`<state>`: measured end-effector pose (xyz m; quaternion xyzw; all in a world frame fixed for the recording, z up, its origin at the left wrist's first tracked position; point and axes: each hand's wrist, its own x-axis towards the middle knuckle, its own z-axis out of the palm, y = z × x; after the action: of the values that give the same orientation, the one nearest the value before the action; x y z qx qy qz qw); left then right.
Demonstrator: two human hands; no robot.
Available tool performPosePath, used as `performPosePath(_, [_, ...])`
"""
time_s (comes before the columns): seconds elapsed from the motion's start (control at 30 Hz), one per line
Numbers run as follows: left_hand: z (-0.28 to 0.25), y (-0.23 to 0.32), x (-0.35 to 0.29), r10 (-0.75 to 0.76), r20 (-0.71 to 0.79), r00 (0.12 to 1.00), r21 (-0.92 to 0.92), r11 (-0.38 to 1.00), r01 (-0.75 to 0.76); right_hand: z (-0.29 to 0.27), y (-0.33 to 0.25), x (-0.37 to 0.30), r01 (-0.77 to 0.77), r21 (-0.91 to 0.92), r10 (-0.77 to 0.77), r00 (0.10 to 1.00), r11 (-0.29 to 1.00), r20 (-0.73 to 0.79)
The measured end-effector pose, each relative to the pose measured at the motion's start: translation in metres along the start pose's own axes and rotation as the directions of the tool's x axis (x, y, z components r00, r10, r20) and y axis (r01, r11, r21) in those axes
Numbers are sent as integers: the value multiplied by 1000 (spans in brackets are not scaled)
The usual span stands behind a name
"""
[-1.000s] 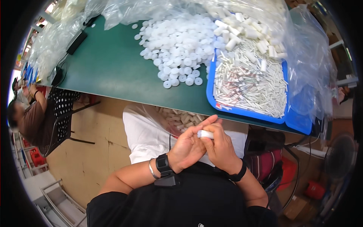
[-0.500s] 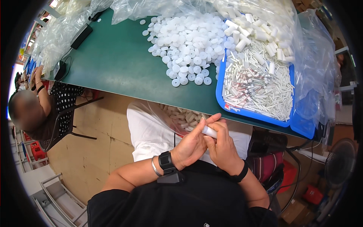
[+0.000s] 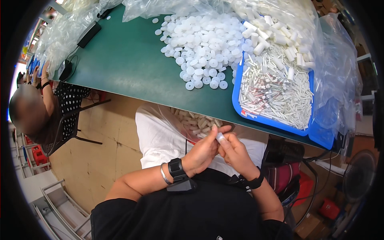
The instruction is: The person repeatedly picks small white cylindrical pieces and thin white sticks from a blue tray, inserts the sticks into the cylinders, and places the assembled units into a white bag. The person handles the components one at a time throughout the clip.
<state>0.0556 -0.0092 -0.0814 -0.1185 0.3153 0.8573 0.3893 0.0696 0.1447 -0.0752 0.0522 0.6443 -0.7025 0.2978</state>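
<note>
Above my lap, just off the table's near edge, my left hand [image 3: 203, 153] and my right hand [image 3: 239, 155] meet around a small white cylinder [image 3: 220, 137]. The right thumb presses along its side, and only its pale end shows. The left fingers are closed against it from the other side, partly hidden. Right below the table edge, a clear plastic bag [image 3: 172, 124] holds several white cylinders [image 3: 199, 122] close to my fingertips.
On the green table [image 3: 120, 60] lies a heap of translucent white discs [image 3: 200, 44]. To its right, a blue tray [image 3: 237, 98] holds thin white sticks [image 3: 294, 96] and thicker white cylinders [image 3: 262, 34]. Plastic sheeting [image 3: 334, 68] surrounds it. A fan [image 3: 359, 172] stands right; another person [image 3: 30, 108] sits left.
My right thumb and fingers have shifted over the white cylinder, which now shows less than before. The left hand keeps nearly the same place. The whole view has shifted slightly.
</note>
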Motion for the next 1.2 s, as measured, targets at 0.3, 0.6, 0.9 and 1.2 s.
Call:
performPosePath(0.3, [-3,-8,0,6,-41,999,28,1000,-5,-12,15,6,-21,67,11,990,998,143])
performPosePath(0.6, [-18,-5,11,-139,-196,971,-314,947,72,12,14,26,163,-911,-357,934,379,19])
performPosePath(0.9, [-19,65,-31,-40,-17,999,93,995,42,-41,-87,-20,298,-915,-741,671,273,-3])
performPosePath(1.2, [17,120,27,670,470,574,882,-375,-284,-88,-116,23,-1,-997,-773,631,82,-64])
